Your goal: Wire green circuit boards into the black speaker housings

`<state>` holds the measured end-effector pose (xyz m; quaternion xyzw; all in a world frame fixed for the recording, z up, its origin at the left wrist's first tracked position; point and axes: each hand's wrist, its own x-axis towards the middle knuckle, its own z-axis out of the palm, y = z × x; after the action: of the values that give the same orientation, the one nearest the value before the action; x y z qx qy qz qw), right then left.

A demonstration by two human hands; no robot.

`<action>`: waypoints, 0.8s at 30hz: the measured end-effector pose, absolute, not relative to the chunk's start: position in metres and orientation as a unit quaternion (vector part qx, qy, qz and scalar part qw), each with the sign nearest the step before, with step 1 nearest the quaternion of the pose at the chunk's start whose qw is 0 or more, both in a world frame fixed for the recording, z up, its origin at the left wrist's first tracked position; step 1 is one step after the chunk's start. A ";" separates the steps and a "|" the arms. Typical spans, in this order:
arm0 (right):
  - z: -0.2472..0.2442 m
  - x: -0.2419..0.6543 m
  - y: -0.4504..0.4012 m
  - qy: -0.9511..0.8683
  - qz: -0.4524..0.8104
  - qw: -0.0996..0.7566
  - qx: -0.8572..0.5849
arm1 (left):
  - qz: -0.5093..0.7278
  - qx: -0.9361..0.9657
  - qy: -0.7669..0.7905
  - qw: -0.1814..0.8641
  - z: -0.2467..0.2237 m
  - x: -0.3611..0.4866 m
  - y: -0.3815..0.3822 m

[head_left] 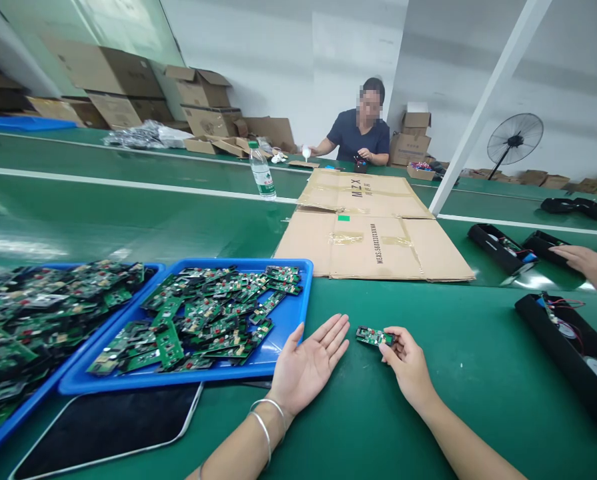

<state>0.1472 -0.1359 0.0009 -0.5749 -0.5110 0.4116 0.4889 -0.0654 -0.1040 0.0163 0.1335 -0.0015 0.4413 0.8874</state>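
Note:
My right hand (403, 363) pinches a small green circuit board (371, 335) by its right end, just above the green table (458, 393). To its left, my left hand (311, 367) lies palm up with the fingers stretched out, and nothing is in it. Two bangles circle that wrist. Beside the left hand is a blue tray (305, 293) heaped with similar circuit boards (213, 320). A second blue tray (43, 400), also piled with boards, stands at the far left.
A tablet (118, 423) lies before the trays. Flattened cardboard (378, 243) and a water bottle (262, 172) are ahead. At right, black housings (568, 347) hold wires; another person's hand (593, 267) reaches in. A co-worker (361, 130) sits opposite. A white post (488, 107) rises from the table.

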 end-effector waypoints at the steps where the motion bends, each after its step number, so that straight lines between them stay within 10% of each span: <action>1: 0.001 0.147 -0.136 -0.511 0.411 0.490 -0.575 | 0.440 0.135 -0.005 0.888 0.016 -0.065 -0.104; 24: 0.003 0.148 -0.137 -0.516 0.410 0.482 -0.578 | 0.431 0.131 -0.035 0.892 0.018 -0.067 -0.104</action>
<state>0.1481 -0.1367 0.0031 -0.5777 -0.5157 0.4100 0.4820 -0.0667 -0.1039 0.0183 0.1309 -0.0351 0.4307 0.8923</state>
